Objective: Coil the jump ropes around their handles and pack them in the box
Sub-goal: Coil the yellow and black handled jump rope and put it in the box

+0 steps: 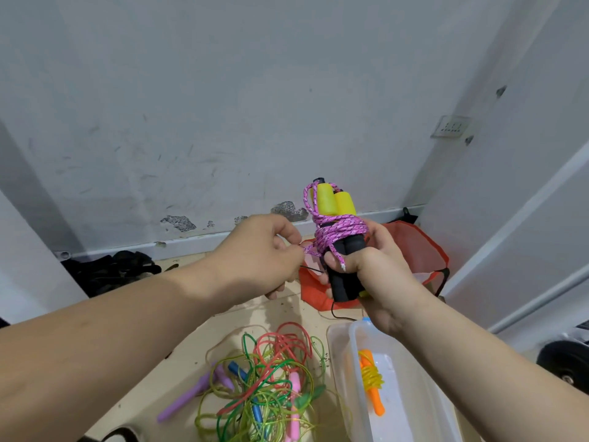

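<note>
Tangled plastic ropes (267, 378) lie loose on the floor. Above them the left hand (255, 250) pinches the pink braided rope (338, 231), which is wound round the foam handles (345, 275). The right hand (382, 269) grips these upright. Soft and light, the cord will likely slacken, so hold over the coils. One coiled orange rope (371, 382) lies in the clear box (353, 393).

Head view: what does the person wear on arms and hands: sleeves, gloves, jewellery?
Nothing visible. The left hand and right hand are ungloved, with no rings showing; the left forearm and right forearm are bare to the frame edge, no sleeve, watch or bracelet.
</note>
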Demonstrator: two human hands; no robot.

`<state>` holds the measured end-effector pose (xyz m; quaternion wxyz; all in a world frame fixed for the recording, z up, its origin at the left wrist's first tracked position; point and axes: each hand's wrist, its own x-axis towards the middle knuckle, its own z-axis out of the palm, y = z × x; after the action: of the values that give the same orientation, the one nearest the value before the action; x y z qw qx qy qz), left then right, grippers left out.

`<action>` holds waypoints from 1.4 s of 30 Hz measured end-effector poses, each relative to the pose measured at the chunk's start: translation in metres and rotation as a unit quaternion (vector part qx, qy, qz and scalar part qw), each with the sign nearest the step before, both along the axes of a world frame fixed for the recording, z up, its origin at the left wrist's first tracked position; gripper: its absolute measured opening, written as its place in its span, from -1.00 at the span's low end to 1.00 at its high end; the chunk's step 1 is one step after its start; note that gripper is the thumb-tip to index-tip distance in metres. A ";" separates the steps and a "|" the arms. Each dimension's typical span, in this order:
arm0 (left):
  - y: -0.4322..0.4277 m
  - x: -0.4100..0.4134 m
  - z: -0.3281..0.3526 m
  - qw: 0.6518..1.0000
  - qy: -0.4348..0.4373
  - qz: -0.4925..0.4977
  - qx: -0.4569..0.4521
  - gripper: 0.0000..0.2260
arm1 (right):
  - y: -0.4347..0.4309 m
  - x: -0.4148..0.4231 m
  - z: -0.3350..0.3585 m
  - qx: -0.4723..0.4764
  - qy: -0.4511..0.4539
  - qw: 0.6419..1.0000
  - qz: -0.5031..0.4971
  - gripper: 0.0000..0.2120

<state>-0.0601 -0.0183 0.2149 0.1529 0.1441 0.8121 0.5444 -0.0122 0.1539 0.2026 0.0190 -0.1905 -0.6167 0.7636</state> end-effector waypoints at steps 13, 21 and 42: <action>-0.012 -0.018 0.011 0.946 0.290 -0.043 -0.136 -0.92 | -0.001 -0.004 -0.003 -0.036 -0.046 0.998 -0.008 -0.55; -0.015 -0.023 0.019 0.915 0.306 -0.038 -0.259 -0.72 | 0.005 -0.006 -0.006 -0.029 -0.073 0.997 -0.008 -0.54; -0.011 -0.020 0.008 0.990 -0.070 0.083 0.085 -0.92 | 0.001 -0.003 -0.007 -0.012 -0.053 0.998 0.002 -0.48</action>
<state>-0.0806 -0.0288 0.2227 0.1511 0.0501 0.7590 0.6313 -0.0156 0.1550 0.1954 -0.0181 -0.2299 -0.6076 0.7600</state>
